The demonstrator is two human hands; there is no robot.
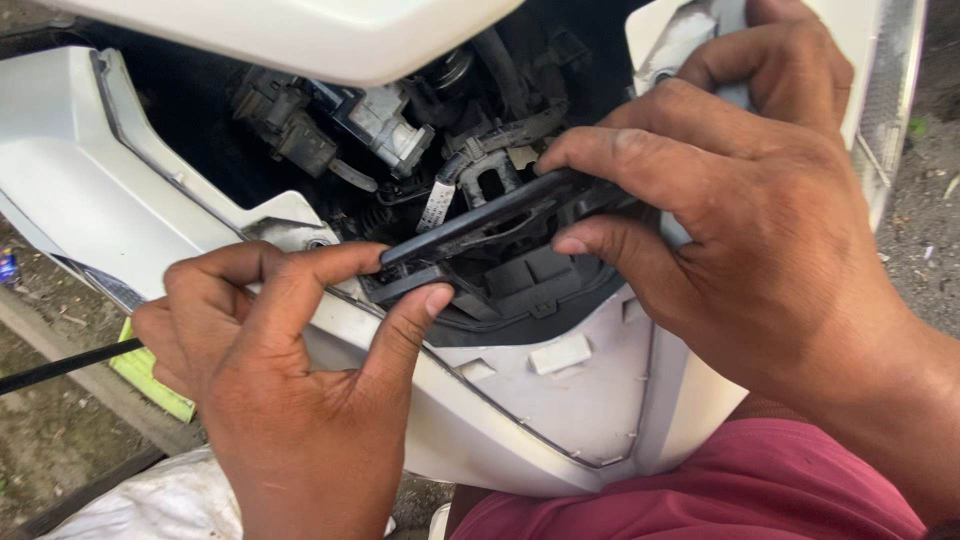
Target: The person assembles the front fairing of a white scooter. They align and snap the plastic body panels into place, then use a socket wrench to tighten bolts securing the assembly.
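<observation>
Together, both hands pinch a black plastic panel [480, 225], left hand [270, 370] below, right hand [720, 200] arched above.

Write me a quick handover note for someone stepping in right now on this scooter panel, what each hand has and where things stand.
Left hand: thumb and forefinger pinch the lower left end of the black plastic frame.
Right hand: thumb and forefinger grip the frame's upper right end.
The frame sits tilted across the opening in the white scooter body panel, not flush with it. Behind it, connectors and wiring are exposed.
Done: both hands have the frame at the opening.
Left: it is not seated level; whether any clip is engaged cannot be told.
A black rod and a yellow-green item are at lower left, beyond the panel.
</observation>
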